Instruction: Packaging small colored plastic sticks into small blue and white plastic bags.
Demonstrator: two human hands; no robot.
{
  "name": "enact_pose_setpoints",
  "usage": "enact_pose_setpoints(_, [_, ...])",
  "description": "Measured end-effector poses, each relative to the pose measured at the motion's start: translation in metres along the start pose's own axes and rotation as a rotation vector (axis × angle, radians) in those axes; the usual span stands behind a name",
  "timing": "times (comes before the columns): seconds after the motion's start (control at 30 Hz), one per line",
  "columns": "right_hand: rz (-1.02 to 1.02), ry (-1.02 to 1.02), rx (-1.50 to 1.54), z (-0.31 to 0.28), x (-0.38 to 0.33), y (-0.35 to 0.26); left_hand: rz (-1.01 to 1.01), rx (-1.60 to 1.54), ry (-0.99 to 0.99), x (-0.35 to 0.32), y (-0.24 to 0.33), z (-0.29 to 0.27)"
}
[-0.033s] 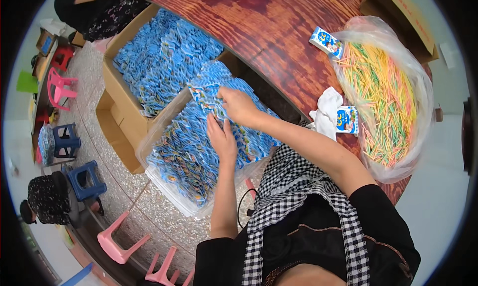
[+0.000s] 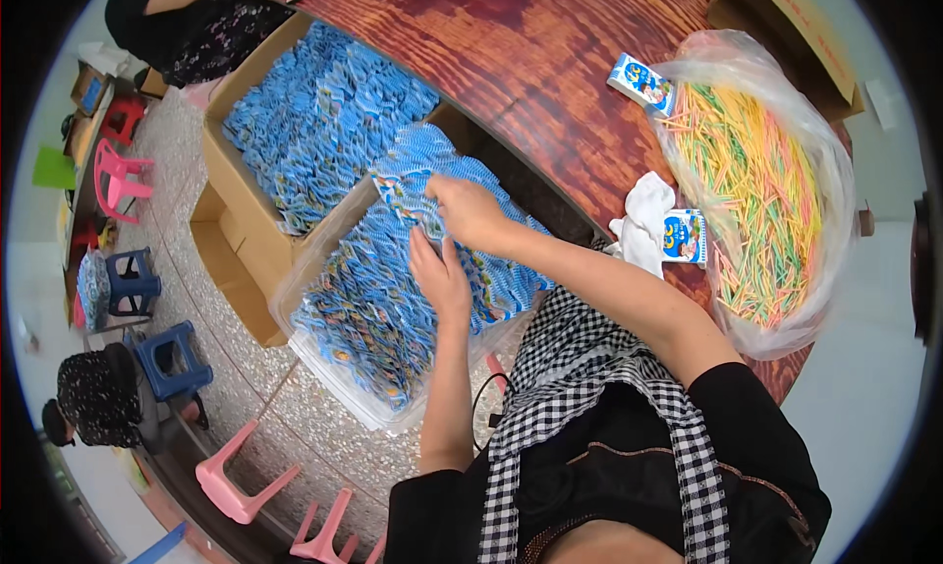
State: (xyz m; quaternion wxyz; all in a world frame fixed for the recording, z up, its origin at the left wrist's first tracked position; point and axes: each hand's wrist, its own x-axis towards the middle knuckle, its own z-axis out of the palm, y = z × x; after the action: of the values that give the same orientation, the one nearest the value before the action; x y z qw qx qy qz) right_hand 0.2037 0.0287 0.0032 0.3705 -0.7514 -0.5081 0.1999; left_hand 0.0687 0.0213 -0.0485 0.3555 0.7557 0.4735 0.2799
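A clear plastic tub (image 2: 368, 410) in front of me is packed with rows of small blue-and-white striped packets (image 2: 368, 309). My left hand (image 2: 439, 277) lies against the packets near the middle of the tub, its fingers stretched out and the thumb apart. Just beyond and to the right, my right hand (image 2: 466, 212) is closed, its fingers curled onto packets at the tub's far side. Some fingertips of the right hand are hidden, so how many packets it grips does not show. Both hands are close together and the packets stand on edge around them.
A cardboard box (image 2: 257, 213) full of similar packets stands behind the tub. On the wooden table (image 2: 550, 33) are a plastic bag of coloured sticks (image 2: 751, 200), two small cartons (image 2: 643, 83) and a white cloth (image 2: 643, 220). Stools (image 2: 172, 360) and other people are at left.
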Motion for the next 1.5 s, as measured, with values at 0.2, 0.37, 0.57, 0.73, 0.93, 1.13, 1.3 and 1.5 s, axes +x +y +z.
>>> enact_pose_setpoints(0.2, [-0.115,-0.002,-0.142,0.017,-0.001,-0.008,0.040,0.150,0.162,0.008,-0.024,0.007])
enact_pose_setpoints(0.37, [-0.020,0.040,-0.067,0.005,-0.002,-0.017,-0.117,-0.272,0.160,0.034,-0.028,0.027])
enact_pose_setpoints(0.57, [0.082,0.499,-0.068,-0.012,-0.023,-0.035,-0.389,-1.674,-0.206,0.050,-0.003,0.050])
enact_pose_setpoints(0.73, [-0.117,0.049,0.105,-0.066,-0.064,-0.036,-0.114,-0.589,-0.061,0.034,0.003,0.040])
enact_pose_setpoints(0.93, [0.281,0.419,0.023,-0.197,-0.181,0.020,0.084,-0.036,0.044,0.037,0.001,0.038])
enact_pose_setpoints(1.13, [0.465,0.595,-0.387,-0.232,-0.232,0.067,0.143,0.021,0.125,0.045,-0.021,0.025])
enact_pose_setpoints(1.3, [0.537,0.644,-0.217,-0.229,-0.233,0.080,0.077,-0.078,0.250,0.023,0.060,0.011])
enact_pose_setpoints(1.5, [0.495,0.729,-0.097,-0.243,-0.238,0.086,0.734,-0.041,-0.244,-0.070,0.202,0.046])
